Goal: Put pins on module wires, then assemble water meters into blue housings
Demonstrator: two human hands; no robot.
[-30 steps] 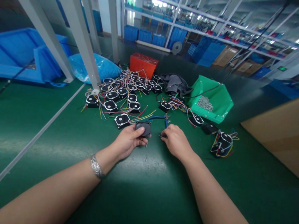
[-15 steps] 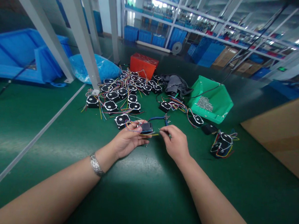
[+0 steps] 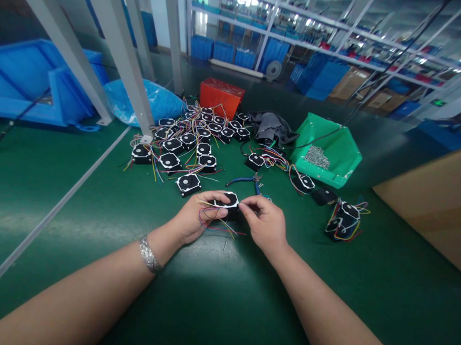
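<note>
My left hand [image 3: 199, 217] grips a small black motor [image 3: 232, 206] between thumb and fingers; its white-edged face is turned up. Coloured wires [image 3: 227, 228] from it hang below the thumb. At the motor's right corner my right hand [image 3: 266, 220] has thumb and forefinger pinched together on a small screw, mostly hidden by the fingertips. A loose screw [image 3: 225, 245] lies on the green surface in front of the hands. Just beyond them are blue-handled cutting pliers [image 3: 242, 180] and another motor [image 3: 188, 183].
Several more wired motors [image 3: 173, 146] are spread at the back left, before an orange-red box [image 3: 221, 99]. A green bin [image 3: 349, 160] of screws stands back right, beside a dark cloth [image 3: 271, 127]. A bound bundle of motors [image 3: 343, 222] sits right, near a cardboard panel [image 3: 433, 209].
The motor has been turned so its white-edged face shows, and its wires now hang toward me. My right hand has come left, with its fingertips up against the motor's corner.
</note>
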